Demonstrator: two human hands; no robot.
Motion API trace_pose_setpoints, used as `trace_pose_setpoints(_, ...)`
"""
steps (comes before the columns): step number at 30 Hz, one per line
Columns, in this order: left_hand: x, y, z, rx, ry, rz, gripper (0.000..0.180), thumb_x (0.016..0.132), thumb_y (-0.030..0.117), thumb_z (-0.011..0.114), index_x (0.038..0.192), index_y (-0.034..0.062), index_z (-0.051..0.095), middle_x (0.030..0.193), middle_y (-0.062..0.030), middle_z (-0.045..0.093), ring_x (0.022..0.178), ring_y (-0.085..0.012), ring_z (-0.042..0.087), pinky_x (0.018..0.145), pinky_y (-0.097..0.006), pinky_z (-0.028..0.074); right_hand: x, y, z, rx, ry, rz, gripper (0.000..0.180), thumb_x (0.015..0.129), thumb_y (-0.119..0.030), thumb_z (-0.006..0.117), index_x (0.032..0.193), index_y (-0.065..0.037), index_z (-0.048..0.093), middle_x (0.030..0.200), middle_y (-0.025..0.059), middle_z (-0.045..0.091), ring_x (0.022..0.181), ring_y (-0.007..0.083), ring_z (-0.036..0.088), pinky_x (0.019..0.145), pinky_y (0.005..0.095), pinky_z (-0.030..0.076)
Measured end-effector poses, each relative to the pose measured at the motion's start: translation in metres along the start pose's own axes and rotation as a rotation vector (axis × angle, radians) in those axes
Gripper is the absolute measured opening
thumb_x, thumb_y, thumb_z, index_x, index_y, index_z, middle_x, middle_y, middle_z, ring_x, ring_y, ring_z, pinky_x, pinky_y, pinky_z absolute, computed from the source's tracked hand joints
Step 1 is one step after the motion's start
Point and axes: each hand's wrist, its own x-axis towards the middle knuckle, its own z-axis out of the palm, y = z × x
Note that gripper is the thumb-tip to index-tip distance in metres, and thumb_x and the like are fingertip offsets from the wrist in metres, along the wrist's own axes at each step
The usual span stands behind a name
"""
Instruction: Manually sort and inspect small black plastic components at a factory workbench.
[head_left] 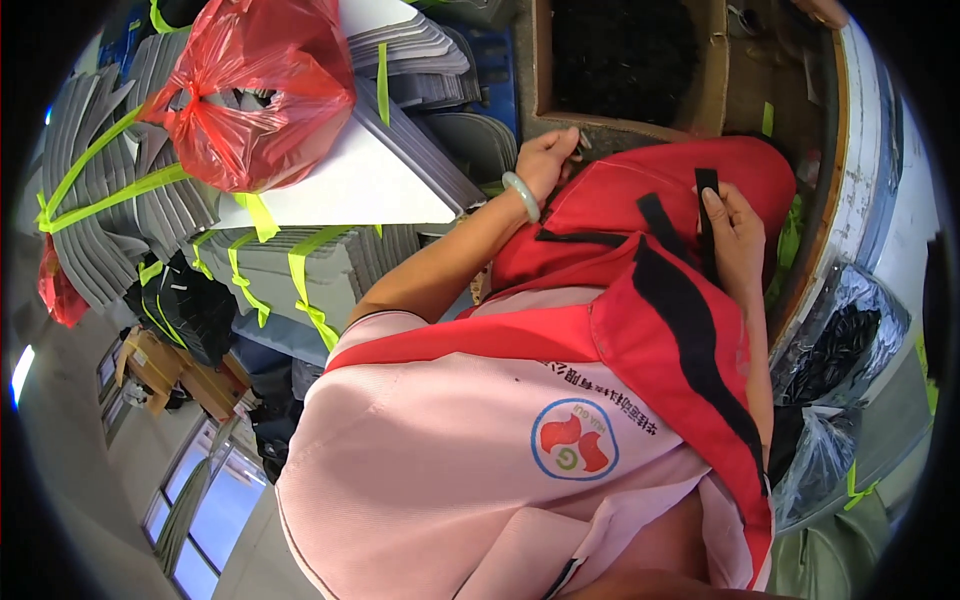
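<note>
My right hand [737,230] pinches a flat black strip [707,182] between thumb and fingers, its upper end standing above the thumb. Beside it a second black strip [660,222] lies across the red apron [640,175] on my lap. A longer, wavy black strip [690,320] runs down the apron's red bib. My left hand [545,165], a pale green bangle on its wrist, is closed at the far edge of the apron. Something small, dark and partly shiny shows at its fingertips, too small to name.
Ahead stands an open cardboard box [703,95] with a dark mass inside. To the left are stacked grey sheets [330,265] tied with yellow-green bands, and a red plastic bag [265,100] on a white board [380,190]. Clear bags [835,335] with black contents sit at right.
</note>
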Motion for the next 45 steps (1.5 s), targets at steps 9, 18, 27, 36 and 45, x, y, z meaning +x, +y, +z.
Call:
trace_pose_setpoints(9, 0.01, -0.033, -0.021, 0.014, 0.043, -0.032, 0.027, 0.094, 0.028, 0.059, 0.087, 0.0044, 0.068, 0.072, 0.0004, 0.064, 0.06, -0.0064, 0.054, 0.057, -0.021, 0.043, -0.006, -0.011, 0.007, -0.107, -0.007, -0.026, 0.018, 0.095, -0.017, 0.057, 0.099, -0.001, 0.064, 0.072, -0.0035, 0.054, 0.067, 0.0041, 0.047, 0.062, 0.02, 0.038)
trace_pose_setpoints(18, 0.096, -0.123, -0.155, 1.325, 0.368, -0.098, 0.031, 0.087, 0.032, 0.06, 0.093, 0.0037, 0.071, 0.1, -0.0208, 0.066, 0.095, -0.0358, 0.064, 0.082, -0.041, 0.05, -0.005, -0.015, 0.018, -0.128, -0.099, -0.061, 0.016, 0.096, -0.015, 0.055, 0.097, -0.001, 0.062, 0.07, -0.0036, 0.053, 0.066, 0.0038, 0.047, 0.061, 0.0198, 0.038)
trace_pose_setpoints(27, 0.067, -0.06, -0.019, 0.347, -0.046, 0.111, 0.025, 0.087, 0.025, 0.067, 0.089, 0.0003, 0.071, 0.077, -0.008, 0.069, 0.069, -0.0111, 0.059, 0.066, -0.026, 0.047, -0.005, -0.006, 0.011, -0.03, 0.004, 0.073, 0.018, 0.097, -0.018, 0.054, 0.099, -0.002, 0.062, 0.072, -0.0035, 0.056, 0.066, 0.0024, 0.048, 0.059, 0.0183, 0.038)
trace_pose_setpoints(36, 0.053, -0.002, 0.032, 0.446, -0.159, 0.184, 0.021, 0.09, 0.016, 0.066, 0.102, -0.0006, 0.07, 0.088, -0.0026, 0.07, 0.077, -0.0068, 0.06, 0.069, -0.021, 0.049, 0.02, 0.015, -0.008, 0.064, 0.038, 0.076, 0.018, 0.096, -0.017, 0.055, 0.1, 0.0, 0.062, 0.074, -0.0027, 0.058, 0.067, 0.0031, 0.051, 0.063, 0.0184, 0.04)
trace_pose_setpoints(45, 0.056, 0.053, 0.073, 0.531, -0.14, 0.38, 0.019, 0.09, 0.016, 0.065, 0.101, 0.0014, 0.07, 0.076, 0.0003, 0.065, 0.064, -0.0037, 0.053, 0.058, -0.019, 0.044, 0.038, 0.006, -0.021, 0.103, 0.03, 0.192, 0.019, 0.095, -0.019, 0.057, 0.1, -0.001, 0.063, 0.072, -0.0037, 0.058, 0.066, 0.003, 0.051, 0.062, 0.0184, 0.04)
